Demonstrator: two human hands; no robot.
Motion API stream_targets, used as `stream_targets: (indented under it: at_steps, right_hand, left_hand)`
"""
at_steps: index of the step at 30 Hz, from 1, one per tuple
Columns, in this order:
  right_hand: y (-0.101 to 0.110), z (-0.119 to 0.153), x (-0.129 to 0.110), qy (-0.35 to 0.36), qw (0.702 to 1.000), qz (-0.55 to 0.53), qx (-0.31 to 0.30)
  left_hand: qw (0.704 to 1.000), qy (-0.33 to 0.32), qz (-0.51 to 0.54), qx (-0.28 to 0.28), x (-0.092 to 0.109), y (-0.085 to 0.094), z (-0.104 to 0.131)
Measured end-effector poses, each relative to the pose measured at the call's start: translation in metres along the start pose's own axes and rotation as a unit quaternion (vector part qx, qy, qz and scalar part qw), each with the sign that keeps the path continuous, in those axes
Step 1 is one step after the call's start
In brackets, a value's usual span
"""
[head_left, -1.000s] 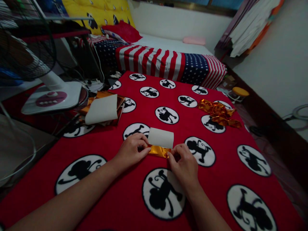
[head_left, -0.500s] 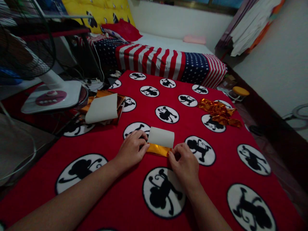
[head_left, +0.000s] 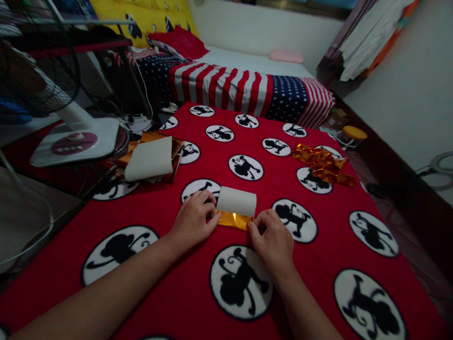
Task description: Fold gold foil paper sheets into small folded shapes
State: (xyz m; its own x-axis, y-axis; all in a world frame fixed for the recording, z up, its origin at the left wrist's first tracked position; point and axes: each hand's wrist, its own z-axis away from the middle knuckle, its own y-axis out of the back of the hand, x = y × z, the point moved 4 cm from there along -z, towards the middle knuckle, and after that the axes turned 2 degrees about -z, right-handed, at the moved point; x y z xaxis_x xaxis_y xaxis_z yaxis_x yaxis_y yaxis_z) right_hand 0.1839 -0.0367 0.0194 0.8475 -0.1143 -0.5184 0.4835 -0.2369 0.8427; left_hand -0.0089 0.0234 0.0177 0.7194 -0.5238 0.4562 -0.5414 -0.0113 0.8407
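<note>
A sheet of gold foil paper (head_left: 236,202) lies on the red cloth, its pale back up and its near edge folded over into a shiny gold strip. My left hand (head_left: 197,217) pinches the left end of that fold between thumb and fingers. At the right end, my right hand (head_left: 272,236) grips the fold with thumb against curled fingers. Up and to the left rests a stack of the same paper (head_left: 150,160), pale side showing on top. Several folded gold foil pieces (head_left: 323,163) lie in a heap at the far right.
The red cloth (head_left: 191,302) with monkey prints covers the surface under my hands. A white fan base (head_left: 76,141) stands at the left beside cables. Beyond the cloth is a bed with a striped and starred cover (head_left: 226,89). A yellow-topped stool (head_left: 354,133) is at the right.
Both hands stay at the two ends of the folded strip. The gold strip catches the light slightly differently; otherwise hardly anything has shifted.
</note>
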Motion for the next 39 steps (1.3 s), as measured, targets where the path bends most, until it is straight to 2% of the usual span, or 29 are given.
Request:
stream_targets:
  at_steps: [22,39]
  right_hand:
    - [-0.0018,0.0010,-0.0003,0.004,1.000,0.017,0.015]
    - [-0.0014,-0.0068,0.0011,-0.044,0.998,0.024,-0.033]
  left_hand:
    - [1.000,-0.004,-0.011,0.007,-0.0005,-0.0003,0.0002]
    - [1.000,0.010,-0.018,0.002,-0.0018,-0.0023,-0.0003]
